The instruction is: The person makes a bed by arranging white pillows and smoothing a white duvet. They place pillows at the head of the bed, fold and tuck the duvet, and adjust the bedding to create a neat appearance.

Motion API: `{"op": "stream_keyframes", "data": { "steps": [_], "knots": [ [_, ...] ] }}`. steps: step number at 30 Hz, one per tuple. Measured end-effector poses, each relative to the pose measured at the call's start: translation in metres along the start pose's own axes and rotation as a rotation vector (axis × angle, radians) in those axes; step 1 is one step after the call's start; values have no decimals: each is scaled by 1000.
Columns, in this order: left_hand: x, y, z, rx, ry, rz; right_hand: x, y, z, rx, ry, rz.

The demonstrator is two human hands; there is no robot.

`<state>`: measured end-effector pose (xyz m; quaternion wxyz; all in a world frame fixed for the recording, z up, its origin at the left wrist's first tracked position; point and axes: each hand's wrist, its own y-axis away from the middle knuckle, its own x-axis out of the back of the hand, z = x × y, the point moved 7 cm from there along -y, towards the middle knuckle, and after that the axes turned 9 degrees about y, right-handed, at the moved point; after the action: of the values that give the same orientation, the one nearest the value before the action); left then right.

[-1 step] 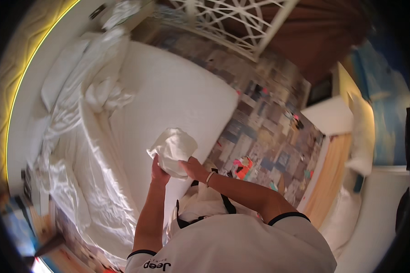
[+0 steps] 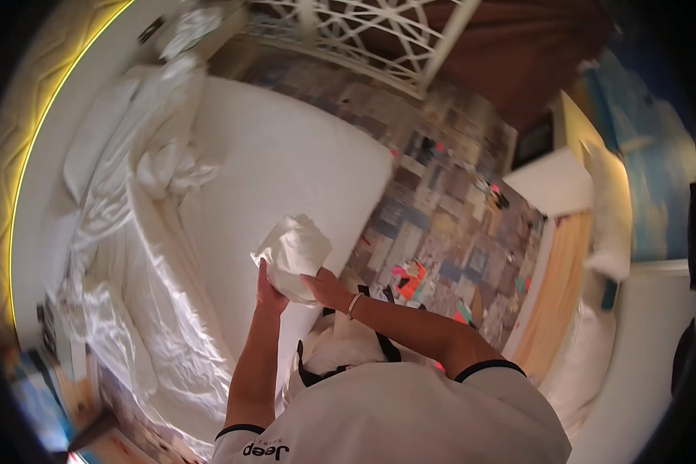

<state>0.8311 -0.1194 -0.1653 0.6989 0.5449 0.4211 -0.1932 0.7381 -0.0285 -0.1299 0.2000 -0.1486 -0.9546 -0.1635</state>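
A bunched piece of white cloth [image 2: 292, 251] is held in front of my body, over the near edge of the bed. On its lower left side, my left hand [image 2: 271, 290] grips it with the thumb on top. My right hand [image 2: 326, 288], with a band at the wrist, closes on its lower right side. Beneath and beyond the cloth stretches the white mattress [image 2: 286, 147]. A crumpled white duvet [image 2: 155, 255] lies along the left part of the bed. Parts of my fingers are hidden behind the cloth.
Small colourful items [image 2: 411, 280] lie scattered on the patchwork-patterned floor [image 2: 433, 201]. On the right stand a wooden bench top [image 2: 557, 309] and white cushions [image 2: 609, 213]. A white lattice screen [image 2: 379, 39] and a brown curtain [image 2: 518, 62] are at the far side.
The room has shifted slightly left in the picture. Both hands keep their hold on the cloth, whose outline has changed a little.
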Motion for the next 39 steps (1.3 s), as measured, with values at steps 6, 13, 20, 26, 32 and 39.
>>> {"op": "stream_keyframes", "data": {
  "steps": [6, 13, 20, 26, 32, 39],
  "knots": [
    [68, -31, -103, 328, -471, 172, 35, 119, 43, -218, -319, 346],
    [49, -10, -229, 563, -583, 137, 85, 230, 133, -531, -618, 781],
    [40, -12, -341, 714, -827, 158, 221, 390, 215, -575, -29, 933],
    [92, -54, -440, 707, -889, 191, 420, 660, 207, -588, -162, 1583],
    [37, -12, -581, 807, -1026, 77, 453, 905, 289, -191, -571, 2486],
    [28, -44, -545, 682, -1011, 87, 415, 728, 436, -433, -992, 1639]
  ]
}}
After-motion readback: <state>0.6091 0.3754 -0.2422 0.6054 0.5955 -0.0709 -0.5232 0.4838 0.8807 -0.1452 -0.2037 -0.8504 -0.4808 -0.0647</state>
